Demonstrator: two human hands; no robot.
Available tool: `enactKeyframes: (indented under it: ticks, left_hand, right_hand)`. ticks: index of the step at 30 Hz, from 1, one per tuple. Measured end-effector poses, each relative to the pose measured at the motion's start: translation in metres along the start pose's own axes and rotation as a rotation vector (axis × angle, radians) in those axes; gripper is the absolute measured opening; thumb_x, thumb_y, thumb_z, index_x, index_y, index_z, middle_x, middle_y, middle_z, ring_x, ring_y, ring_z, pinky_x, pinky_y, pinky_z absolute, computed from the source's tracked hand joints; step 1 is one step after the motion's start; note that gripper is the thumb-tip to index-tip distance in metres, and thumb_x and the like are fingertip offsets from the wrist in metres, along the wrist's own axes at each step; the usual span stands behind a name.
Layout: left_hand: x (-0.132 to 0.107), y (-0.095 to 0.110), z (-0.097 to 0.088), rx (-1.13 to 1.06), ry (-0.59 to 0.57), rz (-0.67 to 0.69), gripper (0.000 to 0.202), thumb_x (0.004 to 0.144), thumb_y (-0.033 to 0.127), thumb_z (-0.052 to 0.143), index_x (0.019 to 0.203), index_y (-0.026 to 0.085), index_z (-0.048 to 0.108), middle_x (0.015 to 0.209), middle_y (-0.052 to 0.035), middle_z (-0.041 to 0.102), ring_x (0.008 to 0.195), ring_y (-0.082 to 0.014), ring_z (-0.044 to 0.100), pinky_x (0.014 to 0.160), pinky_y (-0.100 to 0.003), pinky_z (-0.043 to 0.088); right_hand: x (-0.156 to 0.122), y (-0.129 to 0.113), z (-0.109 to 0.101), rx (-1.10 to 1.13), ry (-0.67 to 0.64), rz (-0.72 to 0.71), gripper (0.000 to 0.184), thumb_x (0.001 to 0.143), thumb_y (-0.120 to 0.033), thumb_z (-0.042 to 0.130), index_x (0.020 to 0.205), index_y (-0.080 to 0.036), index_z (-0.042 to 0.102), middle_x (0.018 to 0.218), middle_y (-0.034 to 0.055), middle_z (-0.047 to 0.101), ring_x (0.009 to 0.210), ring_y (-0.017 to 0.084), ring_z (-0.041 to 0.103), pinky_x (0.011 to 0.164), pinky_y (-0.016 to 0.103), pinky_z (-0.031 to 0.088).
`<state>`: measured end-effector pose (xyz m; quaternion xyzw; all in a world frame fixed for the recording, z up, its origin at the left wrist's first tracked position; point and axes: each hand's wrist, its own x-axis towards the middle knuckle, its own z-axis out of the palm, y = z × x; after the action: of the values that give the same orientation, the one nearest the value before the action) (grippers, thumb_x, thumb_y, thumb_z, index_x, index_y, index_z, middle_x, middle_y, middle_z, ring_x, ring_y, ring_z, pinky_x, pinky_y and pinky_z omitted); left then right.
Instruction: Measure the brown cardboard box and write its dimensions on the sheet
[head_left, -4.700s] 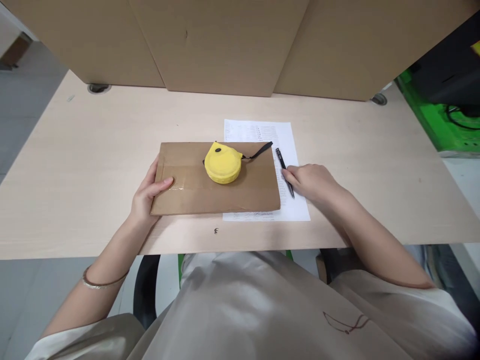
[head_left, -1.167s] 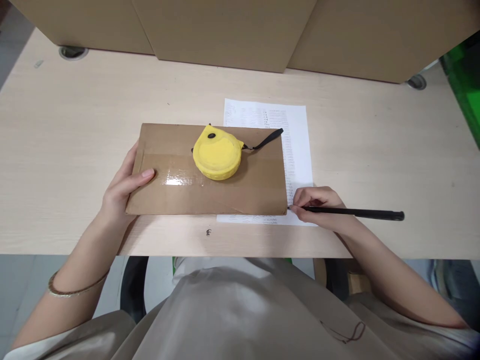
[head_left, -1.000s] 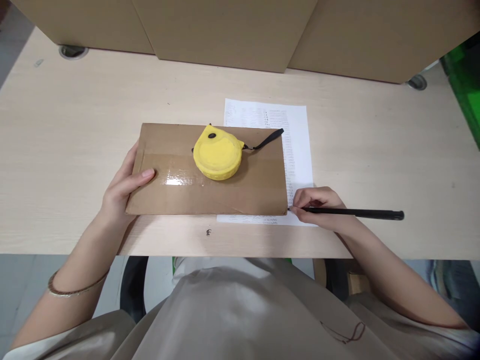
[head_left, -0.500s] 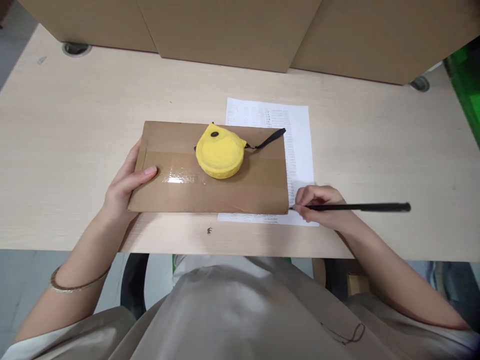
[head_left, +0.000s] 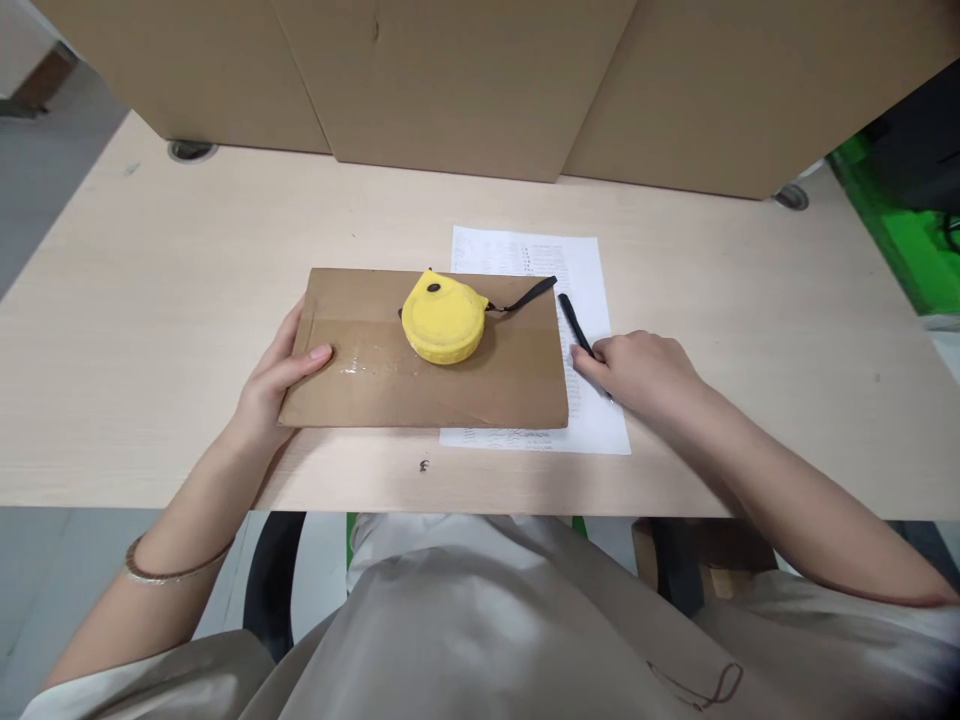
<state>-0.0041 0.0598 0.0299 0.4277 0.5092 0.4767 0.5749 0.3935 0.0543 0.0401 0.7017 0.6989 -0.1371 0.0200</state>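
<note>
My left hand (head_left: pixel 281 375) grips the left end of a flat cardboard box (head_left: pixel 495 385), thumb on top and fingers behind the edge. A yellow tape measure (head_left: pixel 442 318) with a black wrist strap (head_left: pixel 531 294) lies on the box. Right of the box, my right hand (head_left: pixel 645 368) is closed on a black pen (head_left: pixel 574 320), which points up and to the left over the paper. A sheet of paper (head_left: pixel 589 265) with printed and written lines lies partly hidden under the box.
Large cardboard panels (head_left: pixel 480 90) stand along the back of the wooden desk (head_left: pixel 150 350). Two cable holes, one at the left (head_left: pixel 192 151) and one at the right (head_left: pixel 791 196), flank them. A small dark mark (head_left: pixel 424 466) is near the front edge.
The pen has swung from lying level toward the right to slanting up and left. My right hand has turned over, knuckles up. The tape measure stays on the box.
</note>
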Motion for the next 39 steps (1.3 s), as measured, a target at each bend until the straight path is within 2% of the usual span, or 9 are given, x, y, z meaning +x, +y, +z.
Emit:
enactKeyframes:
  ticks: [5, 10, 14, 17, 23, 26, 28, 32, 39]
  left_hand:
    - [0.001, 0.0, 0.001, -0.006, -0.003, -0.001, 0.07, 0.08, 0.035, 0.082, 0.147, 0.026, 0.065, 0.143, -0.0088, 0.073, 0.119, -0.0344, 0.073, 0.083, -0.033, 0.06]
    - [0.0, 0.003, 0.004, 0.0, 0.02, -0.016, 0.069, 0.077, 0.036, 0.083, 0.144, 0.028, 0.067, 0.14, -0.0079, 0.074, 0.122, -0.0367, 0.071, 0.09, -0.038, 0.061]
    - [-0.001, 0.004, 0.004, -0.003, 0.015, -0.023, 0.071, 0.075, 0.037, 0.085, 0.143, 0.028, 0.068, 0.145, -0.0073, 0.072, 0.125, -0.0364, 0.071, 0.087, -0.036, 0.062]
    - [-0.001, 0.002, 0.003, 0.005, -0.017, -0.005, 0.069, 0.076, 0.036, 0.086, 0.142, 0.029, 0.067, 0.146, -0.0075, 0.071, 0.129, -0.0365, 0.07, 0.09, -0.036, 0.062]
    - [0.011, -0.01, -0.004, -0.107, 0.174, 0.054, 0.039, 0.091, 0.054, 0.07, 0.118, 0.026, 0.074, 0.141, -0.0091, 0.073, 0.129, -0.0312, 0.069, 0.095, -0.039, 0.063]
    - [0.016, -0.015, -0.005, -0.045, 0.356, 0.062, 0.028, 0.087, 0.039, 0.078, 0.111, 0.026, 0.072, 0.133, -0.008, 0.075, 0.119, -0.0267, 0.073, 0.086, -0.034, 0.064]
    - [0.016, -0.017, -0.003, 0.022, 0.365, 0.068, 0.033, 0.079, 0.027, 0.081, 0.11, 0.027, 0.072, 0.13, -0.0062, 0.076, 0.11, -0.0244, 0.074, 0.077, -0.031, 0.063]
    - [0.008, -0.015, 0.002, 0.055, 0.364, 0.017, 0.032, 0.078, 0.024, 0.074, 0.111, 0.027, 0.074, 0.12, -0.0043, 0.078, 0.096, -0.022, 0.075, 0.066, -0.029, 0.06]
    - [-0.02, 0.008, 0.013, -0.23, 0.29, -0.033, 0.032, 0.091, 0.053, 0.073, 0.108, 0.026, 0.076, 0.114, -0.0057, 0.082, 0.107, -0.03, 0.077, 0.074, -0.036, 0.066]
  right_hand:
    - [0.009, -0.004, -0.009, 0.01, 0.046, -0.037, 0.056, 0.094, -0.055, 0.068, 0.051, -0.023, 0.051, 0.048, 0.0054, 0.048, 0.053, 0.02, 0.051, 0.057, 0.034, 0.029]
    - [0.009, -0.054, -0.051, 0.169, 0.461, -0.264, 0.039, 0.101, -0.055, 0.058, 0.088, -0.019, 0.066, 0.076, 0.0064, 0.065, 0.076, 0.022, 0.065, 0.072, 0.036, 0.04]
    - [0.015, -0.113, -0.055, 0.154, 0.334, -0.545, 0.067, 0.081, -0.077, 0.074, 0.108, -0.016, 0.068, 0.103, 0.0104, 0.068, 0.105, 0.032, 0.068, 0.091, 0.042, 0.048]
    - [0.021, -0.135, -0.043, 0.111, 0.226, -0.547, 0.067, 0.072, -0.07, 0.087, 0.104, -0.015, 0.067, 0.103, 0.014, 0.067, 0.106, 0.037, 0.067, 0.096, 0.048, 0.048]
    - [0.015, -0.082, -0.049, 0.272, 0.344, -0.285, 0.063, 0.071, -0.063, 0.088, 0.104, -0.02, 0.057, 0.094, 0.0102, 0.065, 0.089, 0.032, 0.065, 0.078, 0.042, 0.045]
    - [0.008, -0.044, -0.053, 0.288, 0.447, -0.101, 0.056, 0.075, -0.064, 0.085, 0.097, -0.023, 0.054, 0.076, 0.0066, 0.059, 0.078, 0.029, 0.06, 0.068, 0.039, 0.037]
    - [0.002, -0.031, -0.049, 0.349, 0.336, -0.029, 0.05, 0.08, -0.065, 0.081, 0.088, -0.025, 0.052, 0.068, 0.0044, 0.056, 0.068, 0.024, 0.055, 0.062, 0.037, 0.034]
    - [-0.013, -0.036, -0.034, 0.585, 0.095, -0.029, 0.045, 0.084, -0.064, 0.077, 0.083, -0.025, 0.056, 0.072, 0.004, 0.061, 0.064, 0.021, 0.056, 0.058, 0.036, 0.037]
    - [-0.008, -0.071, -0.054, 1.16, 0.308, -0.244, 0.039, 0.086, -0.059, 0.068, 0.1, -0.023, 0.071, 0.107, 0.0065, 0.073, 0.108, 0.03, 0.07, 0.085, 0.039, 0.056]
